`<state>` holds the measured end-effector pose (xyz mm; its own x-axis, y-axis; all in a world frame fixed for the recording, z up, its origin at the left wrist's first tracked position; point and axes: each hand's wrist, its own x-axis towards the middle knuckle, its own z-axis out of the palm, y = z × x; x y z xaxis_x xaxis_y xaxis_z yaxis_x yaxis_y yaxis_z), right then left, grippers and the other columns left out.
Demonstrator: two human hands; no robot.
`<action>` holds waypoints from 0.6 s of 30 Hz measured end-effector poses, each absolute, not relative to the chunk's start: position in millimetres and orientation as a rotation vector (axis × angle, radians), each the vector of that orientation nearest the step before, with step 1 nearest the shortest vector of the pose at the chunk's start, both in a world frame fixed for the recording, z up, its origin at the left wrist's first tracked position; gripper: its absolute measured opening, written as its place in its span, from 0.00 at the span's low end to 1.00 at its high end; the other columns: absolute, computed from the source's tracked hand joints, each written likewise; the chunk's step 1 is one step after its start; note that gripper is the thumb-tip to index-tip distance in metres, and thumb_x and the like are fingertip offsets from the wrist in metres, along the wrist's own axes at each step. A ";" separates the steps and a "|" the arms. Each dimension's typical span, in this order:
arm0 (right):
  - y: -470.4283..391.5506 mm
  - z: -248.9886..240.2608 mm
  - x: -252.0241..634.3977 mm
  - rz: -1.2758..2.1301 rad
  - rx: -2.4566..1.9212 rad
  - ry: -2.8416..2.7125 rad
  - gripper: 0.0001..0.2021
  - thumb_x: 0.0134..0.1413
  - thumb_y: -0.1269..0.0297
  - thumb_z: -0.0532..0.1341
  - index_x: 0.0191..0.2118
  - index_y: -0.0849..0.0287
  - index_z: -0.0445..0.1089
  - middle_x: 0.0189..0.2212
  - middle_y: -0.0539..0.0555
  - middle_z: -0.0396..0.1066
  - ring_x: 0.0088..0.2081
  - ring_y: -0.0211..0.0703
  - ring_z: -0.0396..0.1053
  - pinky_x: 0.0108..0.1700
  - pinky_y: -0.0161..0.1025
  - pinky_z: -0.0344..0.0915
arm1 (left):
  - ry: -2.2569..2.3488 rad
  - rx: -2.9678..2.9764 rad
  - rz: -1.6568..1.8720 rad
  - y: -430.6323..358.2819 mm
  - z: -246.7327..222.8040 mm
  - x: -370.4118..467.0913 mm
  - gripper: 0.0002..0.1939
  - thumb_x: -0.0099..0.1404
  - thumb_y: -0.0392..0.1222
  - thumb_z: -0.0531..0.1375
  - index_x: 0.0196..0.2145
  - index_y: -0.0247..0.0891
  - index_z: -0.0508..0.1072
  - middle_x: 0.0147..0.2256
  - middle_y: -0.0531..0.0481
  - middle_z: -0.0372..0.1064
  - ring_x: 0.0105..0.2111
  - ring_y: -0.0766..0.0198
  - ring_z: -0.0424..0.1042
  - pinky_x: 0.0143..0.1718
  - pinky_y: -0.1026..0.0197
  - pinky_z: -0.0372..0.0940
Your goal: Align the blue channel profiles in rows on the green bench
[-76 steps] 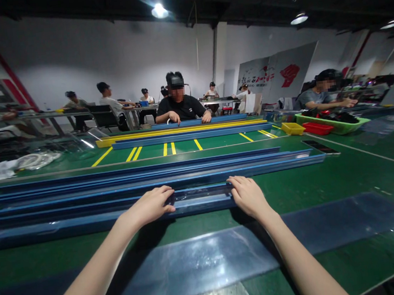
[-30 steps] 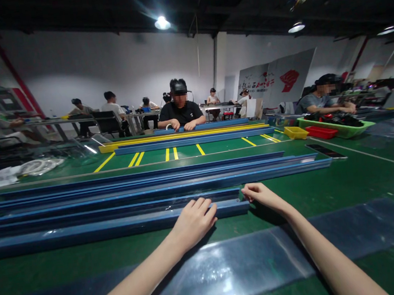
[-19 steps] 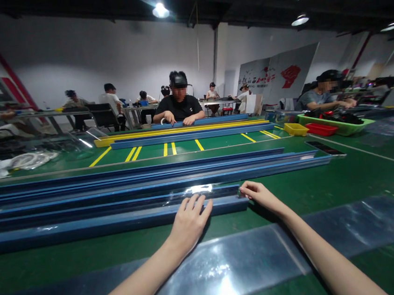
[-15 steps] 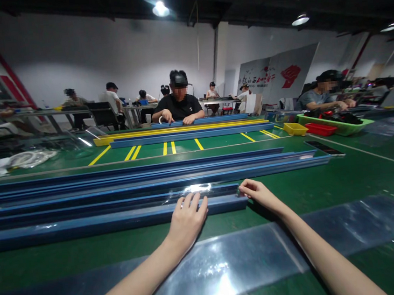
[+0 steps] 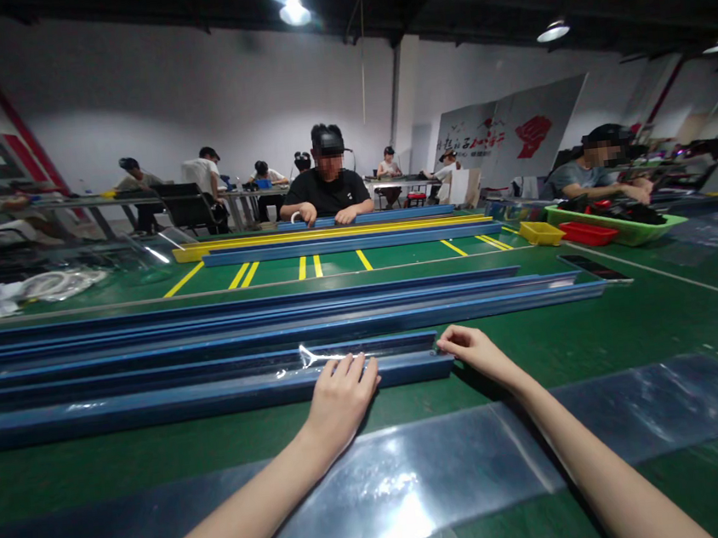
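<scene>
A long blue channel profile (image 5: 187, 405) lies crosswise on the green table, with shiny clear film (image 5: 301, 357) inside its trough. My left hand (image 5: 345, 394) rests over the front edge of the profile near its right end, fingers stretched out and touching the film or the edge. At the profile's right end my right hand (image 5: 470, 351) has its thumb and forefinger pinched together. Whatever is between those fingertips is too small to make out. A wide strip of clear plastic sheet (image 5: 444, 465) lies flat beneath my forearms.
Several more blue profiles (image 5: 403, 320) lie just beyond. A phone (image 5: 596, 268) is at their right. Farther back are a yellow profile (image 5: 342, 234), a yellow bin (image 5: 541, 233), a red tray (image 5: 588, 234) and a green basket (image 5: 641, 230). A co-worker (image 5: 325, 187) sits opposite.
The bright glare on the film inside the channel has shrunk and shifted left, and the film sits lower. Both my hands stay nearly where they were.
</scene>
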<state>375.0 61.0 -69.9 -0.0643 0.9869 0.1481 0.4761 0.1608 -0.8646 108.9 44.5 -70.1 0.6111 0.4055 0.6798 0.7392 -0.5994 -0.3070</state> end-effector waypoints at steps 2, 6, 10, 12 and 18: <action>60.4 -68.0 375.6 0.798 -1.451 -1.691 0.13 0.47 0.55 0.55 0.24 0.59 0.62 0.21 0.48 0.62 0.26 0.35 0.59 0.31 0.33 0.55 | -0.893 -2.262 -0.743 44.7 -69.5 109.0 0.09 0.63 0.38 0.53 0.39 0.34 0.67 0.38 0.45 0.70 0.36 0.59 0.68 0.37 0.58 0.57; 59.7 -66.2 375.8 0.752 -1.491 -1.749 0.13 0.49 0.55 0.53 0.23 0.59 0.62 0.19 0.47 0.61 0.25 0.35 0.59 0.31 0.34 0.54 | -0.888 -2.280 -0.698 44.8 -67.8 109.3 0.08 0.63 0.37 0.52 0.39 0.34 0.66 0.35 0.45 0.69 0.33 0.61 0.68 0.34 0.59 0.56; 60.2 -69.4 374.8 0.732 -1.516 -1.753 0.14 0.49 0.54 0.52 0.22 0.58 0.61 0.18 0.46 0.59 0.24 0.34 0.57 0.29 0.34 0.53 | -0.905 -2.294 -0.675 44.6 -66.5 109.7 0.07 0.63 0.37 0.51 0.38 0.35 0.66 0.31 0.49 0.68 0.30 0.61 0.66 0.31 0.60 0.54; 60.5 -71.4 374.6 0.719 -1.535 -1.758 0.14 0.49 0.54 0.52 0.22 0.58 0.60 0.18 0.46 0.58 0.23 0.34 0.56 0.28 0.33 0.52 | -0.911 -2.299 -0.671 44.4 -66.3 109.9 0.06 0.63 0.37 0.51 0.38 0.35 0.66 0.30 0.50 0.67 0.29 0.62 0.66 0.30 0.60 0.54; 59.4 -69.8 374.3 0.674 -1.582 -1.821 0.14 0.49 0.53 0.51 0.22 0.58 0.60 0.18 0.46 0.57 0.23 0.34 0.54 0.27 0.33 0.51 | -0.917 -2.289 -0.662 44.1 -66.0 110.0 0.06 0.64 0.38 0.51 0.36 0.36 0.66 0.28 0.51 0.65 0.27 0.63 0.64 0.29 0.60 0.52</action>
